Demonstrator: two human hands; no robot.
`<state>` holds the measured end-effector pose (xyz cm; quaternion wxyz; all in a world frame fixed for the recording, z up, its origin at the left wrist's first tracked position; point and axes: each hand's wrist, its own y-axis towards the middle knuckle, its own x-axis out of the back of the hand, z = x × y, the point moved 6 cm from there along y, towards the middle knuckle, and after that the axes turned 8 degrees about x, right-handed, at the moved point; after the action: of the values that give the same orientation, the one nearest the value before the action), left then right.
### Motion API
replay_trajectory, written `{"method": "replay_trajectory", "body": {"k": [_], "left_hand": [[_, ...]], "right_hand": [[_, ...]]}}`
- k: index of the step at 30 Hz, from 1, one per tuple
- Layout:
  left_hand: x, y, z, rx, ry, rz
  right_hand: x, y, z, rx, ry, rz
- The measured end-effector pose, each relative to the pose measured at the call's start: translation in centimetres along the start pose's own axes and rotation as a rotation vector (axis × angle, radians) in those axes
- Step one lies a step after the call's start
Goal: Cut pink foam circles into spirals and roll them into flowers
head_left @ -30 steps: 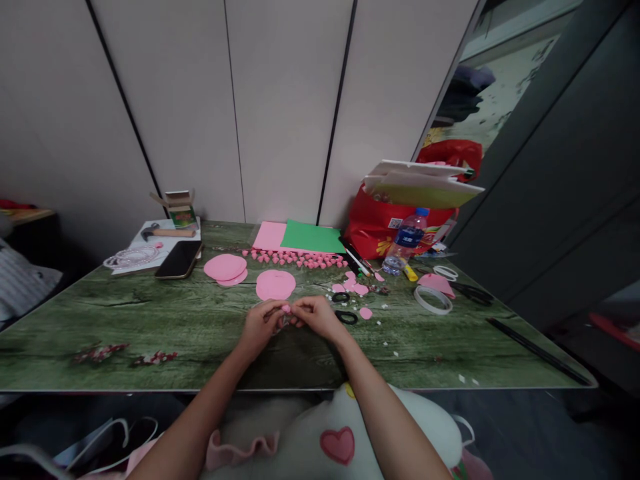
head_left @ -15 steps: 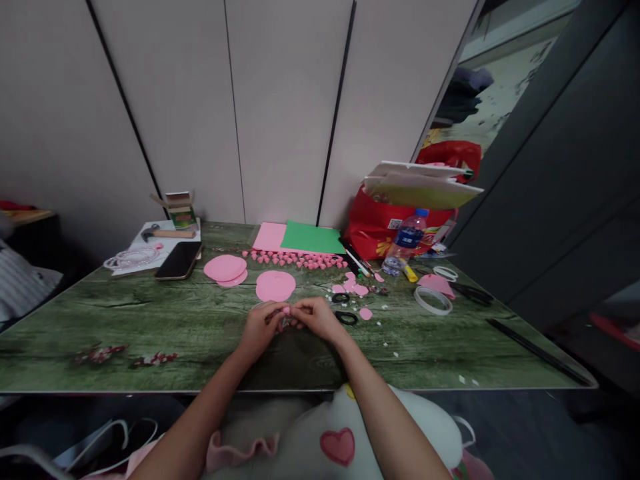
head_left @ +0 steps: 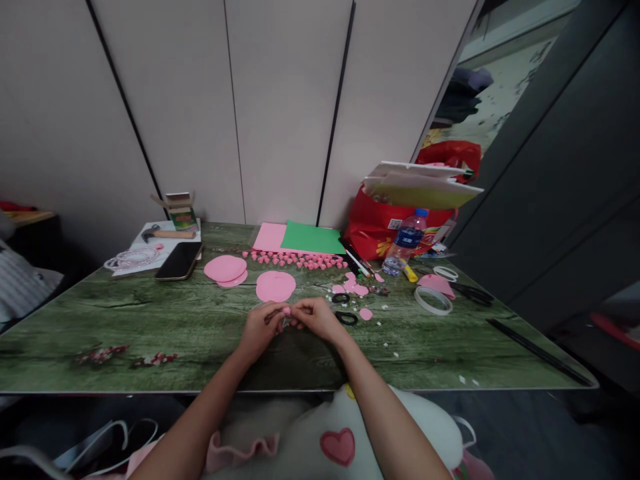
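Note:
Near the table's middle, my left hand (head_left: 263,327) and my right hand (head_left: 315,316) meet, fingers pinched round a small pink paper piece (head_left: 287,311). Its exact shape is mostly hidden by my fingertips. Just beyond my hands lies a stack of pink paper circles (head_left: 276,287), and another pink stack (head_left: 225,268) is further left. Small pink folded pieces (head_left: 300,260) are lined up in rows behind them. The black scissors handles (head_left: 346,318) rest beside my right hand, with the blades hidden under it. Loose pink cutouts (head_left: 351,287) lie to the right.
Pink and green sheets (head_left: 313,238) lie at the back. On the left are a phone (head_left: 179,261), a hammer (head_left: 170,233) and a small box (head_left: 183,212). To the right stand a water bottle (head_left: 403,243) and red bag (head_left: 367,223); a tape roll (head_left: 433,301) lies nearer.

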<state>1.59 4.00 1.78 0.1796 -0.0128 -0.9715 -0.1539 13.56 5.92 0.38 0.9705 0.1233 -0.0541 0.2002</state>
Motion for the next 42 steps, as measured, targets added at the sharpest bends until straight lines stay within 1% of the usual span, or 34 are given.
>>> {"method": "replay_trajectory", "body": {"k": [9, 17, 22, 32, 39, 42], "left_hand": [[-0.1, 0.0, 0.0, 0.011, -0.047, 0.020], [-0.3, 0.1, 0.5, 0.057, -0.101, 0.045], [-0.4, 0.2, 0.6, 0.079, -0.127, 0.035], [-0.5, 0.2, 0.8, 0.199, -0.192, 0.095], [-0.6, 0.2, 1.1, 0.263, -0.217, 0.098], [-0.5, 0.2, 1.2, 0.284, -0.246, 0.096]], "right_hand": [[0.0, 0.1, -0.1, 0.025, -0.060, 0.009], [0.0, 0.2, -0.3, 0.070, -0.115, 0.027], [0.2, 0.2, -0.5, 0.090, -0.153, 0.024], [0.3, 0.1, -0.1, -0.001, -0.025, 0.033], [0.5, 0.1, -0.4, 0.016, -0.040, 0.002], [0.8, 0.3, -0.7, 0.023, -0.071, -0.060]]}}
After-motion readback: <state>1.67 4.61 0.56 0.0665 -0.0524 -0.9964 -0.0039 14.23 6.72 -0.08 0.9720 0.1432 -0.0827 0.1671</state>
